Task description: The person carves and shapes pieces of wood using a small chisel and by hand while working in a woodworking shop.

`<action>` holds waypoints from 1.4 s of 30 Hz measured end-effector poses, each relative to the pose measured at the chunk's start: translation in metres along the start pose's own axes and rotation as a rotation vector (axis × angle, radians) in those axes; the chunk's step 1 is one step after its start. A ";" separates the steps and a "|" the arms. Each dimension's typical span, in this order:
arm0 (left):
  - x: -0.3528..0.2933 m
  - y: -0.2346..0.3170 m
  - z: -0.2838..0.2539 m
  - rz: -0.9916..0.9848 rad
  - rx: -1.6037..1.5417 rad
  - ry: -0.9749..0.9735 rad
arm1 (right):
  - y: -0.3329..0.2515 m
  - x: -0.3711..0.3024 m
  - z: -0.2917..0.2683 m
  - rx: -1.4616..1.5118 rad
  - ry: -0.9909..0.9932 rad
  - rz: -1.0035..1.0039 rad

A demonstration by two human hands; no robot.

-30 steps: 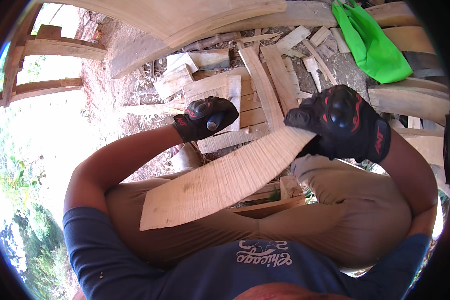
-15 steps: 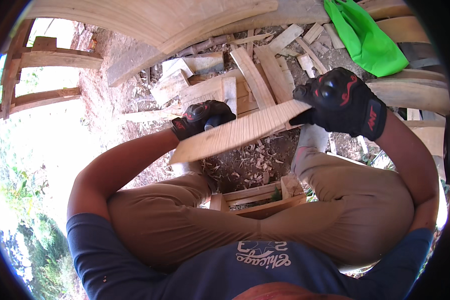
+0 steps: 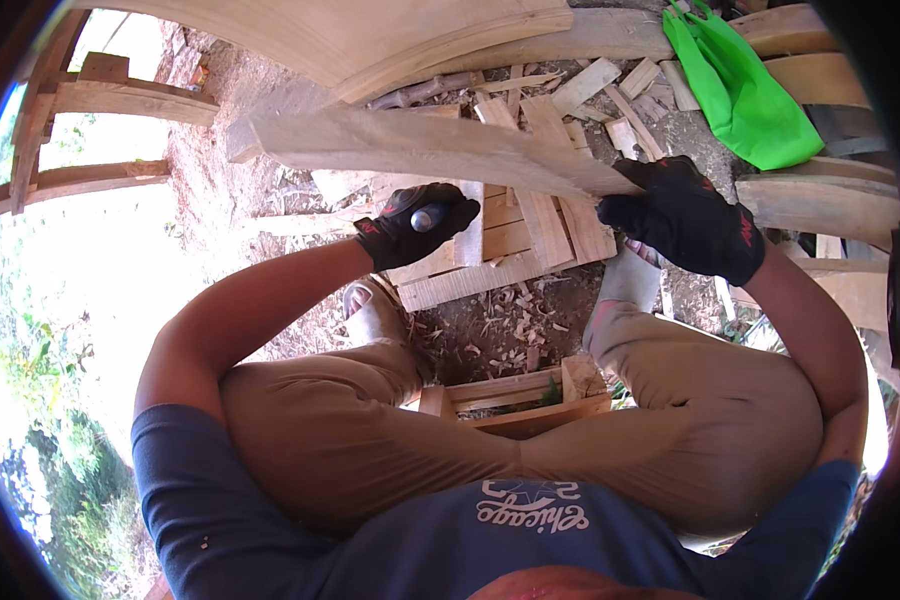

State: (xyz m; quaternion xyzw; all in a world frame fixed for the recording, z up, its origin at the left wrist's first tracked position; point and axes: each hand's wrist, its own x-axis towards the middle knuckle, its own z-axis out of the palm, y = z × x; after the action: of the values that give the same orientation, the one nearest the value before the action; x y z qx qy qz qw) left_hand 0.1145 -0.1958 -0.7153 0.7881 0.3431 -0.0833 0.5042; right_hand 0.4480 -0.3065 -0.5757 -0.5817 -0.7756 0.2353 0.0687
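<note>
My right hand [image 3: 685, 220], in a black glove, is closed on the right end of a long pale wooden board [image 3: 440, 145]. The board is raised and stretches leftward, past the far side of my other hand. My left hand [image 3: 398, 232], also gloved in black, is wrapped round a tool handle [image 3: 428, 217] whose rounded end points up toward me. The rest of that tool is hidden by the fist. Under both hands lies a low stack of flat wood pieces [image 3: 490, 280] on the ground.
Wood shavings [image 3: 515, 325] and offcuts cover the dirt between my feet. A small wooden frame [image 3: 540, 415] is between my thighs. At the far right lies a green bag [image 3: 745, 100] beside stacked curved planks [image 3: 820, 205]. A large wooden panel [image 3: 450, 35] is at the far side.
The board has swung up and away from me, from in front of my left hand to beyond it, and its face has turned. My left fist has rotated, showing the handle's end.
</note>
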 end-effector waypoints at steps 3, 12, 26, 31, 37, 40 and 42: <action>0.013 -0.006 -0.004 -0.015 -0.008 -0.077 | -0.003 -0.004 -0.008 0.206 -0.070 0.109; 0.024 -0.033 -0.006 0.010 -0.367 -0.141 | -0.030 0.017 -0.020 0.001 0.179 -0.259; 0.028 -0.032 0.008 0.159 -0.236 -0.039 | -0.023 0.010 -0.019 -0.023 0.134 -0.249; 0.015 -0.031 0.001 0.116 -0.354 0.048 | -0.006 0.021 -0.011 -0.270 -0.126 -0.200; 0.024 -0.019 0.010 0.156 -0.174 -0.030 | -0.022 0.004 -0.020 -0.020 0.167 -0.352; 0.018 -0.015 -0.007 0.047 -0.247 -0.106 | -0.011 0.020 -0.015 -0.096 -0.084 -0.256; 0.018 -0.029 0.001 0.093 -0.380 -0.040 | 0.001 0.017 0.001 -0.235 0.073 -0.268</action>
State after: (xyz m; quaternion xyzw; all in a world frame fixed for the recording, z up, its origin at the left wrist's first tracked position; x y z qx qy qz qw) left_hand 0.1105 -0.1806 -0.7454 0.6920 0.3059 -0.0092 0.6538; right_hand 0.4429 -0.2910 -0.5794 -0.4855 -0.8652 0.1106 0.0593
